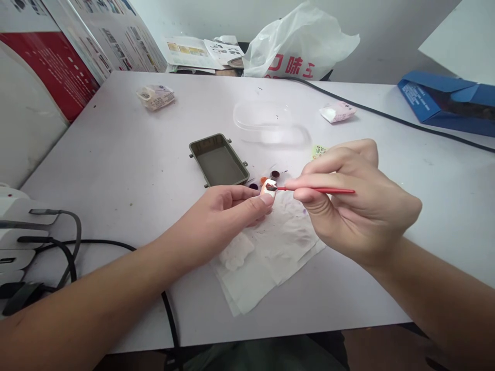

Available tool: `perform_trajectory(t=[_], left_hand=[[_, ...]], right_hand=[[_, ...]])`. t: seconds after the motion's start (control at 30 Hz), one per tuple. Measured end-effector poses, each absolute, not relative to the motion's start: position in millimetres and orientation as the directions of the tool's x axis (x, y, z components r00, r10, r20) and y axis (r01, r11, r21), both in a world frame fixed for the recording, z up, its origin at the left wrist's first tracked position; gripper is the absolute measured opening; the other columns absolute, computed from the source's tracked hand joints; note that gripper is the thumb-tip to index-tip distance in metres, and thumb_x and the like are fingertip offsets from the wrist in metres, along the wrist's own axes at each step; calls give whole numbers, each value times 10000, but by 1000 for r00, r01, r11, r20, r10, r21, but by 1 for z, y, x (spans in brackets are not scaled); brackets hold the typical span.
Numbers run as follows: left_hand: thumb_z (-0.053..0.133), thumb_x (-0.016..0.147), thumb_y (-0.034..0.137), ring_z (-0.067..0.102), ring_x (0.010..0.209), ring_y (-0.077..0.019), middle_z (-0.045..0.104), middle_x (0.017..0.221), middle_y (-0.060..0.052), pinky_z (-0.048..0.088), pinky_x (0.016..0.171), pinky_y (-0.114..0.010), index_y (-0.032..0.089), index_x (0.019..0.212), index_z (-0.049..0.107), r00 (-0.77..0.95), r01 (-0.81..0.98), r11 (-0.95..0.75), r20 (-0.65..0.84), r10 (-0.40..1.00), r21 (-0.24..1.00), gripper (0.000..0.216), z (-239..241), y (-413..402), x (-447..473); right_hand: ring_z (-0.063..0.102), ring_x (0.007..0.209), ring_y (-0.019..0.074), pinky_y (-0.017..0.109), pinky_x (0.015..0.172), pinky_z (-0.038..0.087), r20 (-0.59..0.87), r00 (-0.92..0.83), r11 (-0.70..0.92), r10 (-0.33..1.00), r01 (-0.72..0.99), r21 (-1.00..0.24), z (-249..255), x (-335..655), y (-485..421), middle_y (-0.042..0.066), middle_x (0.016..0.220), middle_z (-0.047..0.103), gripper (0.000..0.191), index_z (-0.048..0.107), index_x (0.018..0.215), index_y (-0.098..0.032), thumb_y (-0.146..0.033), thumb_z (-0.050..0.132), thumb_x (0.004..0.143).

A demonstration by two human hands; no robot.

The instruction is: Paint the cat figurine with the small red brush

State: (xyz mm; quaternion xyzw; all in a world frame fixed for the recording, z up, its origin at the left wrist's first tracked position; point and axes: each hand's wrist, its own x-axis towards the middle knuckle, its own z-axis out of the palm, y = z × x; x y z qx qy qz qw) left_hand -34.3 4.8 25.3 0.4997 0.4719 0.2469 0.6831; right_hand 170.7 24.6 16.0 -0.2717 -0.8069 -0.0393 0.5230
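My left hand (235, 208) pinches a small white figure (267, 194) with a dark brown patch on it. A thin red paintbrush (334, 190) lies between the thumb and fingers of my right hand (348, 201). Its tip meets the dark patch. Just behind the figure are small paint pots (275, 175), one dark and one orange, partly hidden by my fingers. Under both hands spreads a stained white tissue (270, 263), with a lumpy white piece (236, 251) on it.
An olive-grey tray (220, 162) stands behind my left hand, near a clear plastic container (270, 123). Small packets (155, 97) lie farther back. A blue box (444, 105) and a black cable (371, 109) are at right. Chargers with cables (23, 242) sit at left.
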Motion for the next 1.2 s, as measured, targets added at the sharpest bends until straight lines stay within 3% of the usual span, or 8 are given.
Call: perform_trajectory(t=[0.37,0.63,0.8,1.07,1.2], left_hand=[[645,887,481,632,1070,-258,720,1008,-39,481,929,-378,219,862,715,428,143,383,-406,808,913,272,28,6,-34],[662,870,497,650,1067,-266,732,1119,-56,500,867,-355,221,961,742,425,157,384,-413,806,910,301,28,5,-34],[697,873,358,656,1092,-234,739,1150,-27,491,919,-341,255,1089,725,486,84,381,-372,791,921,240,26,6,-36],[714,838,177,657,1102,-207,730,1110,-9,508,926,-334,245,1081,682,517,85,429,-407,753,899,254,27,7,-36],[687,849,138,657,1091,-177,713,1154,3,516,932,-306,255,1137,667,528,67,435,-402,748,898,311,24,6,-38]], right_hand=[[594,704,193,390,636,455,778,-454,825,434,548,-140,22,184,21,39,758,718,70,756,938,-279,-284,697,903],[607,608,142,371,602,445,826,-339,815,450,534,-225,23,180,20,28,697,703,89,758,848,-229,-289,709,892],[641,611,152,368,586,459,840,-323,831,435,504,-236,22,178,22,0,706,719,49,742,872,-273,-231,720,879],[641,615,153,394,631,468,843,-317,847,435,462,-263,19,174,21,-22,698,731,85,708,870,-265,-182,713,885],[646,646,168,389,628,481,822,-274,820,498,457,-344,18,172,19,-17,692,717,109,695,811,-268,-191,708,888]])
